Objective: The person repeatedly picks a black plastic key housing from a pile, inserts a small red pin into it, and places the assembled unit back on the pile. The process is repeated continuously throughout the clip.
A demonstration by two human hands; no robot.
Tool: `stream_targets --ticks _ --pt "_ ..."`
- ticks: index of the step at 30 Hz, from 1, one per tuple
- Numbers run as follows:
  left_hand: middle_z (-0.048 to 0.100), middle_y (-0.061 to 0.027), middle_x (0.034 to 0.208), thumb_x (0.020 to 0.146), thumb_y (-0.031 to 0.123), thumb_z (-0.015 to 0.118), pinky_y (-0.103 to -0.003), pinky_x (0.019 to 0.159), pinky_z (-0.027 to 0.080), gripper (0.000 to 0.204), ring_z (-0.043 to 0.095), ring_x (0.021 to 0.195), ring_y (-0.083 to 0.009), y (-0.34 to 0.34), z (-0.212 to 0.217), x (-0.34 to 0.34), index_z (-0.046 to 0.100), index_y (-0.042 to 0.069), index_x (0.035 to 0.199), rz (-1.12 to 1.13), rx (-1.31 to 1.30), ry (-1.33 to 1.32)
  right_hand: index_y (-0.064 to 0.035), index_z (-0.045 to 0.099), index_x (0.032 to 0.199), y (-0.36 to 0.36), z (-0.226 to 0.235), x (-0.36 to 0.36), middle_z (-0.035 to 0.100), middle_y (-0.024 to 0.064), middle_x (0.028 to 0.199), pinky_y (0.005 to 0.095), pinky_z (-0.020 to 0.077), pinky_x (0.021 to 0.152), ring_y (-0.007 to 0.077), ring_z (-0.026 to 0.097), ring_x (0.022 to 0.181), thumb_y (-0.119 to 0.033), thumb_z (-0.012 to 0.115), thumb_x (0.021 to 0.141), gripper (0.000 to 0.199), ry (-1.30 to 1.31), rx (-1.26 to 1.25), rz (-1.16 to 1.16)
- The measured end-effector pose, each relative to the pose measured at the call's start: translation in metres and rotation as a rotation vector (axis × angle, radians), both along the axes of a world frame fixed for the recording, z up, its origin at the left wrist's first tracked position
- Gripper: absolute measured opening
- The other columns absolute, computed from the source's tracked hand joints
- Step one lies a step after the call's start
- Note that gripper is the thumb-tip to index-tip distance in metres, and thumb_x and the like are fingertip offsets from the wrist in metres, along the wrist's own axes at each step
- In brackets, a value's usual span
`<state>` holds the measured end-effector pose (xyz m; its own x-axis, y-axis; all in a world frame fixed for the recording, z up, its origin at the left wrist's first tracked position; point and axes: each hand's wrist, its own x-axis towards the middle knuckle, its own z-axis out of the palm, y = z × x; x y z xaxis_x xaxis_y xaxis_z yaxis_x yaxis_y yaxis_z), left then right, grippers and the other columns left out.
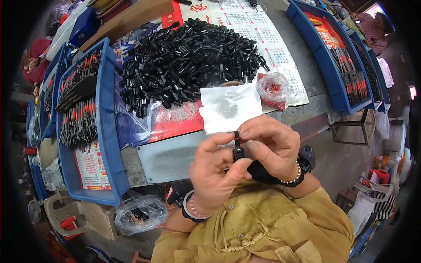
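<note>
A small black plastic part [238, 151] with a red band near its top is held upright between my two hands, over the table's front edge. My left hand [214, 173] pinches it low down, its thumb and fingers closed on the dark body. The fingertips of my right hand [274, 147] are closed at its upper end, by the red band. Just beyond my hands lies a white sheet of paper [210, 105] with a greyish patch of tiny grains on it. A clear plastic bag of small red pieces [272, 87] sits beside the sheet.
A large heap of black plastic parts [188, 61] covers the middle of the table. Blue trays [116, 175] with black-and-red pieces stand left; another blue tray [322, 70] stands right. A plastic chair [66, 215] is lower left. Other people [372, 33] are at the far sides.
</note>
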<state>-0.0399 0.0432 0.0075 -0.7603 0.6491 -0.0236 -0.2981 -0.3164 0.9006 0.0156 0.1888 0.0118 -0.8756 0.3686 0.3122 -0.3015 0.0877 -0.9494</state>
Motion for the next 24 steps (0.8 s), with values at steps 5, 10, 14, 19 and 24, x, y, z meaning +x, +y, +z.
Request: stream_targets --ticks 5,10,14,19,24 --pt "0.066 -0.0167 0.09 0.088 -0.003 0.06 -0.023 0.055 0.055 0.04 0.065 0.067 -0.0158 0.001 0.002 -0.003 0.037 -0.002 0.121 0.03 0.018 -0.012 0.0044 0.064 0.095 0.0 0.002 -0.004 0.066 0.0167 0.093 0.0277 0.0517 0.073 0.0189 0.065 0.084 0.008 0.062 0.081 0.014 0.016 -0.025 -0.002" --pt "0.065 -0.0162 0.089 0.087 -0.004 0.06 -0.023 0.053 0.055 0.033 0.065 0.064 -0.0156 -0.002 -0.002 0.0 0.039 -0.001 0.113 0.058 0.004 -0.059 0.0033 0.064 0.092 0.005 -0.001 -0.005 0.066 0.0145 0.09 0.0264 0.0514 0.068 0.0177 0.065 0.078 0.008 0.065 0.079 0.014 0.066 0.112 0.039" --pt "0.063 -0.0161 0.095 0.085 -0.009 0.063 -0.027 0.061 0.058 0.037 0.065 0.075 -0.0159 -0.007 -0.007 -0.005 0.04 -0.003 0.113 -0.032 0.113 -0.084 0.003 0.062 0.087 0.004 -0.005 -0.004 0.064 0.0146 0.083 0.0267 0.0497 0.063 0.0176 0.062 0.074 0.007 0.066 0.078 0.011 0.061 0.122 0.075" --pt "0.066 -0.0154 0.085 0.088 -0.005 0.058 -0.023 0.052 0.054 0.031 0.065 0.063 -0.0152 -0.005 -0.006 -0.003 0.039 -0.001 0.112 0.02 0.014 -0.126 0.0025 0.061 0.102 -0.008 -0.002 0.001 0.064 0.0071 0.085 0.0241 0.0507 0.065 0.0111 0.062 0.076 0.004 0.062 0.085 0.017 -0.041 -0.213 0.056" --pt "0.058 -0.0042 0.078 0.088 -0.006 0.058 -0.023 0.062 0.052 0.055 0.06 0.067 -0.0097 -0.01 0.003 -0.009 0.03 0.002 0.134 -0.212 -0.089 -0.232 0.0034 0.059 0.104 -0.007 0.0 0.003 0.061 0.0055 0.091 0.0208 0.0479 0.062 0.0078 0.059 0.073 0.003 0.06 0.089 0.015 -0.21 -0.455 0.138"
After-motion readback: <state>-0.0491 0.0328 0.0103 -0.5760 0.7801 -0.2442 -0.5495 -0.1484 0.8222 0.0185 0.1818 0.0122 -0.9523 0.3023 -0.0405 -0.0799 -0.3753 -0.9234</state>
